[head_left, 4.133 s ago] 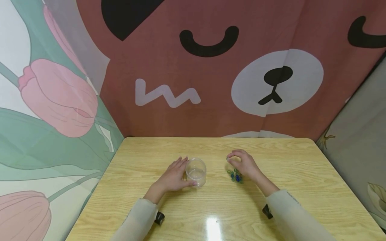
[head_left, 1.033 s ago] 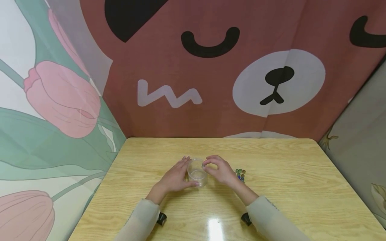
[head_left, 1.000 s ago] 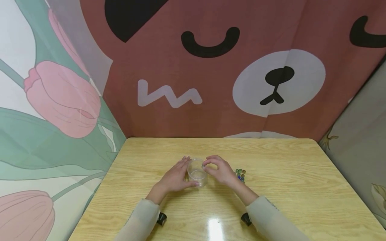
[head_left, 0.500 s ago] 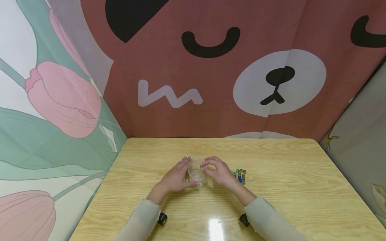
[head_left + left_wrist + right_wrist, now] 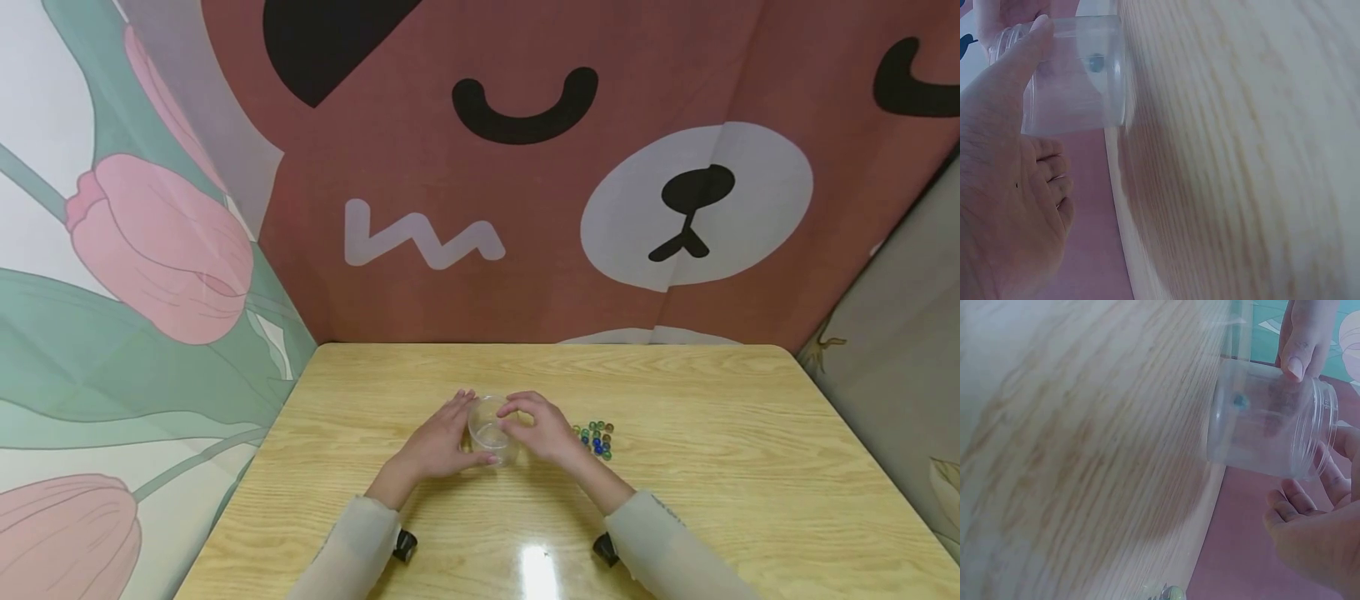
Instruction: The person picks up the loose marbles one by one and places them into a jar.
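A clear plastic jar (image 5: 491, 433) stands upright on the table, its mouth up. My left hand (image 5: 435, 442) holds it from the left, thumb on the near side and fingers on the far side. A small bluish-green marble (image 5: 1095, 62) shows inside the jar, low down near the bottom; the right wrist view also has it. My right hand (image 5: 542, 429) is at the jar's mouth, thumb and index finger over the rim, with nothing seen between them. Right of that hand lie several glass marbles (image 5: 597, 446) in blue, green and brown, partly hidden by the wrist.
The wooden table (image 5: 712, 467) ends at a back edge against a cloth (image 5: 390, 300) with a bear print. A tulip-print cloth (image 5: 161, 250) hangs at the left. Dark wrist devices (image 5: 405, 546) sit under both sleeves.
My right hand has come left from the marbles to the jar with a marble in its fingertips and has let it go into the jar. The left hand stays on the jar.
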Demonstrator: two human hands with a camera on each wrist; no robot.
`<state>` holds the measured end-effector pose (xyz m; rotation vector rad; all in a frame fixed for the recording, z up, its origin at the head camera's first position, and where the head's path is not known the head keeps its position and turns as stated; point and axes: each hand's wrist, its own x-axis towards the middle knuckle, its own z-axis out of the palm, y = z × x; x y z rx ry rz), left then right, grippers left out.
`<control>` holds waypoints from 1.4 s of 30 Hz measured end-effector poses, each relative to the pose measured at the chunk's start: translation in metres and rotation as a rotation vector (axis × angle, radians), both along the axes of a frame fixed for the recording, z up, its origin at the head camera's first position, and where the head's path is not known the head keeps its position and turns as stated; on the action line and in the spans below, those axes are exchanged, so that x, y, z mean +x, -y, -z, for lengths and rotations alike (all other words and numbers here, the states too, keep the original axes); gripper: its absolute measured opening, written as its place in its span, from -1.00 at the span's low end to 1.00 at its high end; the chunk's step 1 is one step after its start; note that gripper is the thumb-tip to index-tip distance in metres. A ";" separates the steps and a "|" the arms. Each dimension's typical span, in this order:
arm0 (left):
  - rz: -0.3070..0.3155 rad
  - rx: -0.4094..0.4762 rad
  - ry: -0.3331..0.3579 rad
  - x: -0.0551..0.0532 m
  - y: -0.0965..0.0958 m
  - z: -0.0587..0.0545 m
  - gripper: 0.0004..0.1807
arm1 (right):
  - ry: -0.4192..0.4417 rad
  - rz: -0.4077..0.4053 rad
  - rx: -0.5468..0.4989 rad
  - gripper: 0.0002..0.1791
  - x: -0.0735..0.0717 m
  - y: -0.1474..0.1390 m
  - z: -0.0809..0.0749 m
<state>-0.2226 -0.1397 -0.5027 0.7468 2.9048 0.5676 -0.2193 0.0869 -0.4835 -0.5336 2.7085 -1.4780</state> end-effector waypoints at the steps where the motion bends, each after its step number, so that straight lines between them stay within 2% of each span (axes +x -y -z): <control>1: -0.001 -0.001 0.000 0.000 0.000 0.000 0.18 | 0.004 -0.001 -0.001 -0.88 0.000 0.000 0.000; 21: 0.000 -0.014 -0.009 0.000 -0.001 0.000 0.21 | 0.010 0.012 -0.019 -0.88 0.001 -0.001 -0.004; 29: -0.004 0.003 0.006 0.001 -0.001 0.000 0.20 | -0.050 0.036 -0.002 -0.86 -0.001 -0.006 -0.005; 42: -0.011 0.032 0.026 0.001 -0.001 -0.002 0.14 | -0.008 0.067 -0.008 -0.80 -0.005 -0.028 -0.014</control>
